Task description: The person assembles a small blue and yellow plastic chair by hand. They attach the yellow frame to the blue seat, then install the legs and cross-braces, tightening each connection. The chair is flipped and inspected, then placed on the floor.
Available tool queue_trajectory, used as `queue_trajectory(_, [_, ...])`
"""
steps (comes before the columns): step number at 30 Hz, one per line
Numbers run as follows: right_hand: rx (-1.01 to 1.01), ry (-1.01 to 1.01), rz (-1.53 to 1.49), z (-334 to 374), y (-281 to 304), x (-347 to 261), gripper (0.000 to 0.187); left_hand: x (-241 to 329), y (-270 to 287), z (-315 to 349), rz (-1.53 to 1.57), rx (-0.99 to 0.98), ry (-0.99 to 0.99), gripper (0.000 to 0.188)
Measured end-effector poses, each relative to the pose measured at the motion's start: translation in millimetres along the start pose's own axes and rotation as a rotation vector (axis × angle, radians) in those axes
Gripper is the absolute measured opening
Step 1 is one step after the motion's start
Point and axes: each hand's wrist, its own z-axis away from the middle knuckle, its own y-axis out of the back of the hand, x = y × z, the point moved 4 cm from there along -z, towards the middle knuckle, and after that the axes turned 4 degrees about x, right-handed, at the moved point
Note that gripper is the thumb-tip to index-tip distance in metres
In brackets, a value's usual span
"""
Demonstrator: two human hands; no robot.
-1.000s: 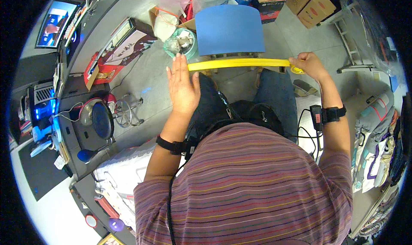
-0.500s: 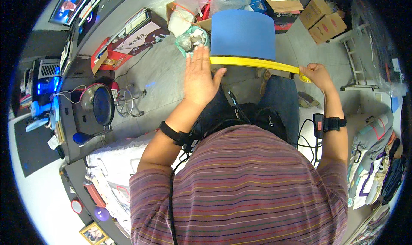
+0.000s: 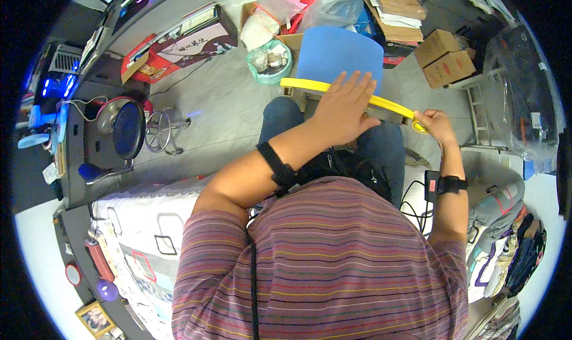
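A strip of yellow tape (image 3: 390,105) runs along the near edge of a blue panel (image 3: 341,48) with rounded far corners, in front of my knees. At the strip's right end my right hand (image 3: 437,125) is closed on the yellow tape roll (image 3: 419,127), which hangs just below the fingers. My left hand (image 3: 345,111) lies over the middle of the strip, fingers stretched out and slightly spread, holding nothing. It hides part of the strip and of the panel's near edge. Whether the palm presses on the tape I cannot tell.
A green-lined bin (image 3: 271,63) and plastic bags (image 3: 331,11) stand beyond the panel. Cardboard boxes (image 3: 445,60) are at the far right. A round-seated stool (image 3: 129,131) stands left, with a bed (image 3: 137,221) nearer me. Folded clothes (image 3: 506,250) lie at right.
My left hand has moved right from the strip's left end to its middle, baring that end. The right hand keeps hold of the roll. The view has shifted slightly, and the panel looks more tilted.
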Motion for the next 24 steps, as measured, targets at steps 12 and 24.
queue_trajectory(12, [0.022, 0.079, 0.085, -3.8, -5.9, 4.0, 0.066, -82.8, 42.6, 69.4, -0.135, -0.082, 0.266, 0.079])
queue_trajectory(24, [0.041, 0.226, 0.186, -3.3, -7.7, -2.7, 0.08, 12.9, -0.2, -32.3, -0.083, -0.315, -0.266, 0.068])
